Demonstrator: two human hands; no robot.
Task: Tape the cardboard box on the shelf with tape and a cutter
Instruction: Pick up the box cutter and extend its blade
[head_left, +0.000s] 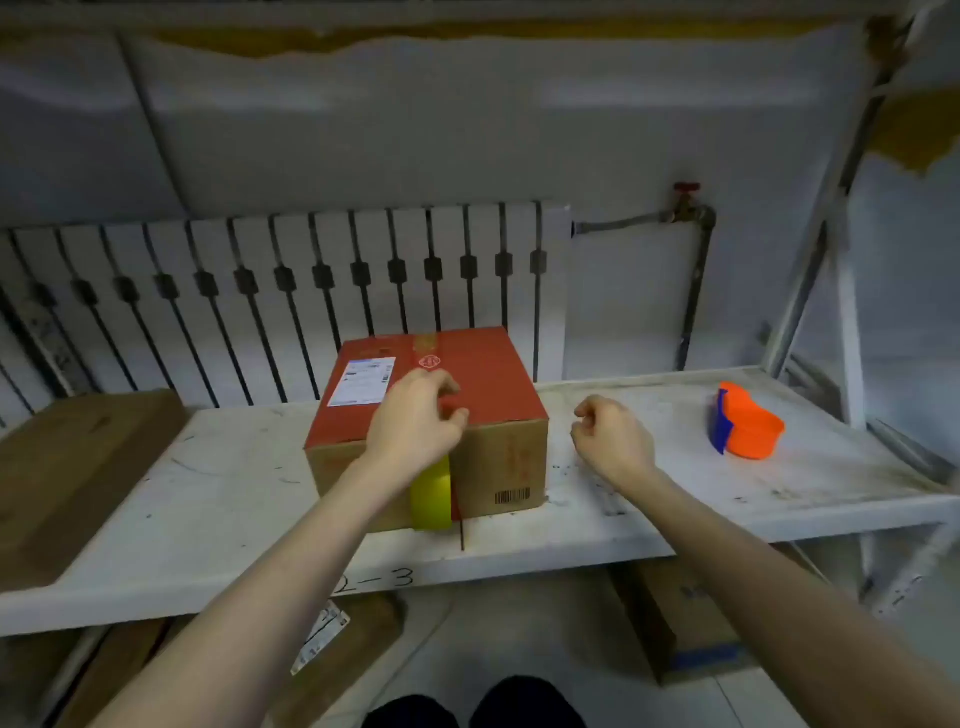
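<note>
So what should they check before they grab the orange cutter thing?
1. Cardboard box sits flat on the shelf: ok.
2. Left hand presses on the box top: ok.
3. Yellow tape roll hangs at the box front: ok.
4. Tape stuck down along the top: cannot tell.
5. Right hand is free: ok.
6. Orange cutter lies unblocked to the right: ok.
</note>
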